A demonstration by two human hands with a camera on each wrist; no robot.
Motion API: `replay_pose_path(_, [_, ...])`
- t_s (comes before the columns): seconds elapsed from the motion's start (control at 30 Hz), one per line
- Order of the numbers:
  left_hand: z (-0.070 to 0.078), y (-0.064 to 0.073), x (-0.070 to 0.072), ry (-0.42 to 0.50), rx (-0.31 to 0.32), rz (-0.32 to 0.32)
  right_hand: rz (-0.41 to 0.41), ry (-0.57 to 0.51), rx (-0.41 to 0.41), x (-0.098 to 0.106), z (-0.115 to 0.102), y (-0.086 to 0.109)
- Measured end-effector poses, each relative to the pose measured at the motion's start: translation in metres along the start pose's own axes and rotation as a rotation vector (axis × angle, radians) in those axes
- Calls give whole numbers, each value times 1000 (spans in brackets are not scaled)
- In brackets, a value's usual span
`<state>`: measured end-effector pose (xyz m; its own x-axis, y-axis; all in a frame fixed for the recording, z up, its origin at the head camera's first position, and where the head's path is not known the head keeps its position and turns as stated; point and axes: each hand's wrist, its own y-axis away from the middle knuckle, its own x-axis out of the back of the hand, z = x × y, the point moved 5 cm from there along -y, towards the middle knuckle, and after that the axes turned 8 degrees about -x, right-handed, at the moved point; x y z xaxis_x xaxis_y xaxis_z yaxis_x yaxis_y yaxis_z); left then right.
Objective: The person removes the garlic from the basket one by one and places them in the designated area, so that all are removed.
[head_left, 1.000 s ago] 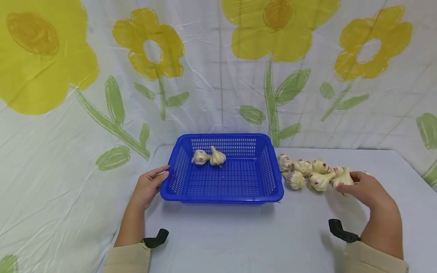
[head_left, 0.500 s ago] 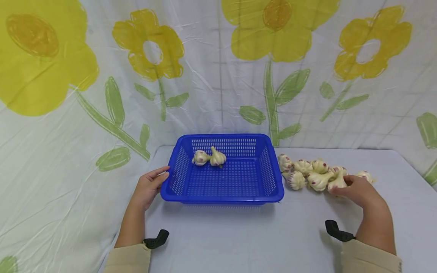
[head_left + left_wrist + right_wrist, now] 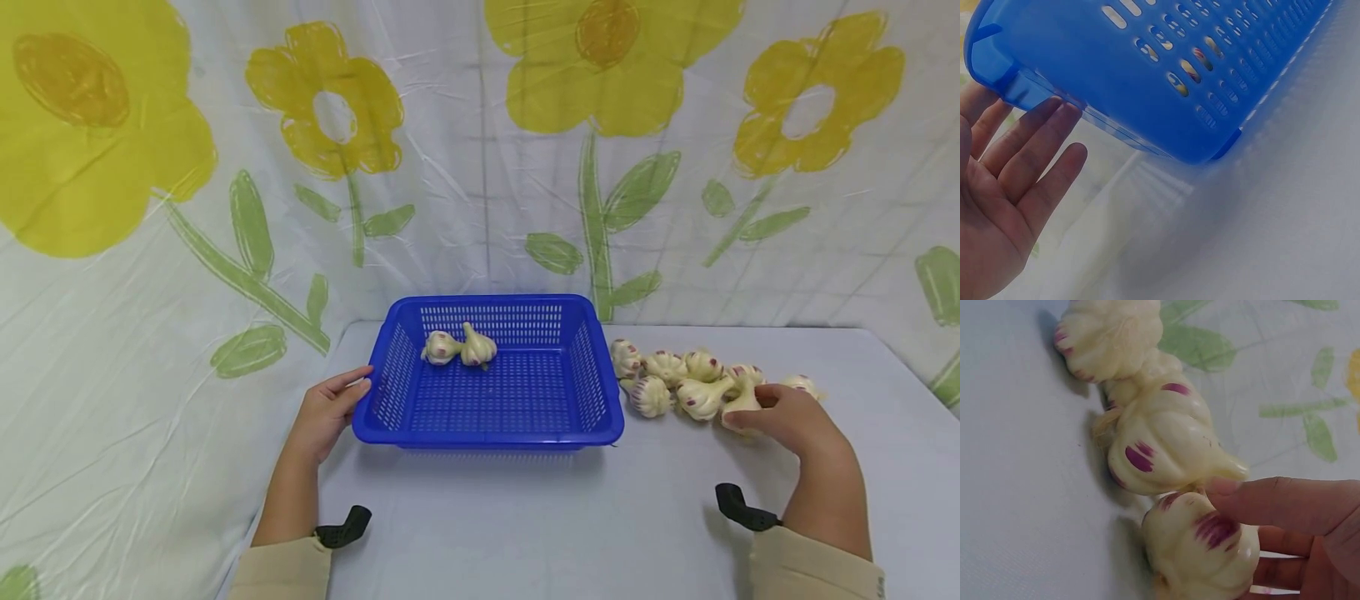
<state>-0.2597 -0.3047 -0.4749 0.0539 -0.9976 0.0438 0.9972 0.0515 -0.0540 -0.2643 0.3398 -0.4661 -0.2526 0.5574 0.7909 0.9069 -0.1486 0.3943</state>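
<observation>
A blue plastic basket [image 3: 487,437] has two garlic bulbs [image 3: 459,345] with purple marks lying inside, near its back left. My left hand [image 3: 322,412] is at the basket's left side, its fingertips touching the rim. Fairly straight fingers [image 3: 1035,150] lie along the underside of that rim in the left wrist view. On the right, my right hand [image 3: 795,421] pinches a garlic bulb [image 3: 1200,550] between thumb and fingers. Its fingers are partly hidden behind the bulb. Right beside it lies another garlic bulb [image 3: 1160,437] of the row.
Several more garlic bulbs [image 3: 652,396] are clustered against the basket's right side, and one bulb [image 3: 802,385] lies behind my right hand. A white cloth covers the table [image 3: 525,533]. Behind it hangs a curtain [image 3: 450,208] with yellow flowers.
My right hand has shifted left with its garlic bulb, closer to the other bulbs, uncovering the bulb behind it. Left hand and basket look unmoved.
</observation>
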Motion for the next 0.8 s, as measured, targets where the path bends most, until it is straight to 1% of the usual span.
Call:
replay_pose_path(0.13, [1,1,-1,8,2,1,-8,-28,-6,0,0,0])
replay_pose_path(0.43, [4,1,-3,47,-8,-6,-24,-57,-51,-3,2,-1])
replay_pose_path(0.6, [4,1,-4,47,-8,-6,-13,-67,-55,-3,3,-2])
replay_pose_path(0.8, [4,1,-4,44,-4,-6,15,-58,-42,-2,2,-3])
